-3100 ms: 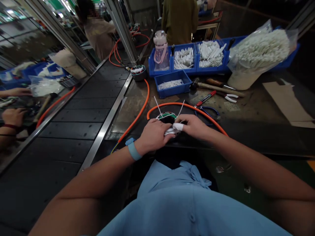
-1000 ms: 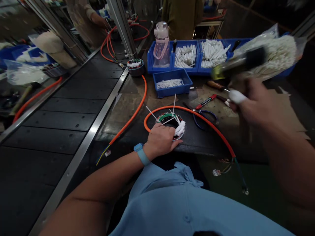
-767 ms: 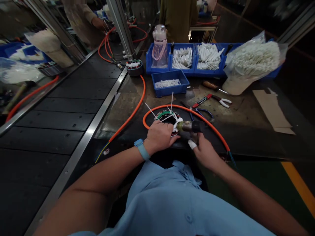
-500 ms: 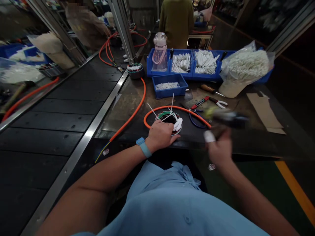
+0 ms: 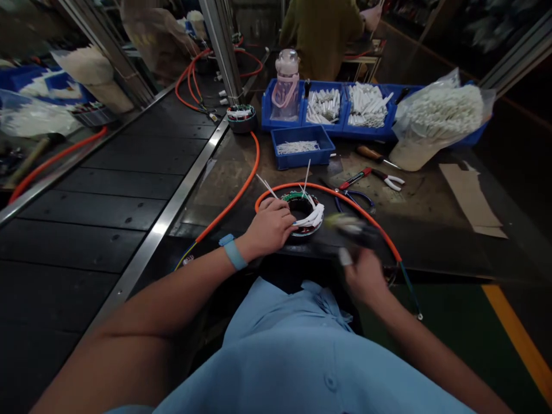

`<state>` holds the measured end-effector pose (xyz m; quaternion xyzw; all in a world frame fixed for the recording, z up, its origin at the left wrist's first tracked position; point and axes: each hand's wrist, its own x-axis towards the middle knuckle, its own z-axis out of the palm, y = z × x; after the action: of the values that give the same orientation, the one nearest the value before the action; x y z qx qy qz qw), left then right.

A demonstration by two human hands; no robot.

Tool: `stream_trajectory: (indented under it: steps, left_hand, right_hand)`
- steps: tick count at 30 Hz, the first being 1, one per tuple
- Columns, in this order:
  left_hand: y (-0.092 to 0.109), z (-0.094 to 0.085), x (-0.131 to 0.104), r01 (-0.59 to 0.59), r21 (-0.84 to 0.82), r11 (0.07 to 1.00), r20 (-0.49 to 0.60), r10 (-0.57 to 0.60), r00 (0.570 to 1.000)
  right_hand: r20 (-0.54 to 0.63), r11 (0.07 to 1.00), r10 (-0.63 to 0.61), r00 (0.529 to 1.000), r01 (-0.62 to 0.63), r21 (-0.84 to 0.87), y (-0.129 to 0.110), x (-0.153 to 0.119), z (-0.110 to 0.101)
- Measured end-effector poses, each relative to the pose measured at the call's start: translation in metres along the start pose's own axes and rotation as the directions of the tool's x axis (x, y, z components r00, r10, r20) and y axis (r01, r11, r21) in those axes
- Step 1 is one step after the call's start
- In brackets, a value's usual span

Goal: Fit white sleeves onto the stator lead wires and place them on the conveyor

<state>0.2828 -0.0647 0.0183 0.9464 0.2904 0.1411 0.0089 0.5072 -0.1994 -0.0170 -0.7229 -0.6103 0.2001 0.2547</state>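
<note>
On the bench edge sits a round motor stator (image 5: 307, 229) with a green inner rim, white sleeves bunched along its right and front, and thin white cable ties (image 5: 307, 175) sticking up. My left hand (image 5: 272, 225), with a blue watch band at the wrist, has its fingers closed over the stator's left rim. Just right of the stator, my right hand (image 5: 365, 276) grips a tool (image 5: 351, 225) with a yellowish end and dark body, too motion-blurred to name. White wrapping covers the right thumb. An orange cable (image 5: 379, 227) curves behind the stator and over the bench edge.
Behind the stator stands a small blue bin (image 5: 302, 146) of white ties. Blue bins (image 5: 328, 129) with white tubes, a bottle (image 5: 286, 86) and a bag (image 5: 448, 115) are farther back. Pliers (image 5: 390, 181) and a screwdriver (image 5: 373, 154) lie right. A slatted conveyor (image 5: 95, 207) runs left.
My right hand and the tool have moved left, close to the stator. My left hand has shifted to the stator's left side, exposing more of its ring. The orange cable's end now hangs over the edge.
</note>
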Motion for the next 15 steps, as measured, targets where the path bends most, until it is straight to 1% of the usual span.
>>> stream_trajectory:
  steps: [2,3,4,6,7,8,9,10,11,12,13,14,15]
  left_hand:
    - [0.000,0.000,0.002,-0.007,0.007,1.000,0.012,0.007,1.000]
    - [0.002,-0.002,0.003,-0.012,0.016,1.000,0.028,0.012,1.000]
    - [0.004,-0.006,0.004,-0.017,0.026,1.000,0.048,0.016,0.999]
    - [0.010,-0.012,0.006,-0.015,0.033,0.999,0.086,0.012,0.996]
    - [0.014,-0.015,0.007,-0.005,0.030,1.000,0.097,0.002,0.995]
    - [0.017,-0.015,0.007,0.016,0.031,0.999,0.094,-0.019,0.995]
    - [0.021,-0.014,0.008,0.044,0.040,0.998,0.077,-0.047,0.996]
    - [0.024,-0.011,0.008,0.070,0.056,0.996,0.049,-0.073,0.996]
    - [0.026,-0.007,0.008,0.092,0.075,0.993,0.017,-0.093,0.995]
    - [0.028,-0.002,0.008,0.102,0.091,0.991,-0.014,-0.101,0.995]
    - [0.028,0.002,0.007,0.097,0.101,0.990,-0.035,-0.094,0.995]
    - [0.028,0.007,0.007,0.082,0.105,0.991,-0.048,-0.078,0.996]
    - [0.027,0.010,0.006,0.064,0.106,0.992,-0.056,-0.059,0.997]
  right_hand:
    - [0.079,0.998,0.010,0.997,-0.005,-0.070,-0.005,0.003,0.009]
    - [0.126,0.997,0.000,0.992,0.010,-0.079,-0.007,0.007,0.007]
    - [0.158,0.997,-0.018,0.987,0.030,-0.069,-0.009,0.010,-0.001]
    - [0.187,0.996,-0.085,0.979,0.091,-0.021,-0.014,0.019,-0.028]
    - [0.177,0.991,-0.128,0.976,0.131,-0.003,-0.018,0.024,-0.045]
    - [0.143,0.984,-0.174,0.974,0.176,-0.005,-0.023,0.029,-0.062]
    - [0.074,0.975,-0.216,0.974,0.219,-0.029,-0.029,0.034,-0.076]
    - [-0.002,0.967,-0.247,0.969,0.247,-0.070,-0.035,0.039,-0.087]
    - [-0.051,0.959,-0.257,0.965,0.248,-0.134,-0.042,0.043,-0.093]
    - [-0.043,0.947,-0.250,0.967,0.235,-0.219,-0.048,0.048,-0.094]
    - [0.024,0.921,-0.229,0.973,0.224,-0.317,-0.054,0.053,-0.092]
    - [0.133,0.879,-0.196,0.971,0.235,-0.414,-0.058,0.059,-0.088]
    - [0.258,0.825,-0.162,0.952,0.274,-0.494,-0.060,0.064,-0.084]
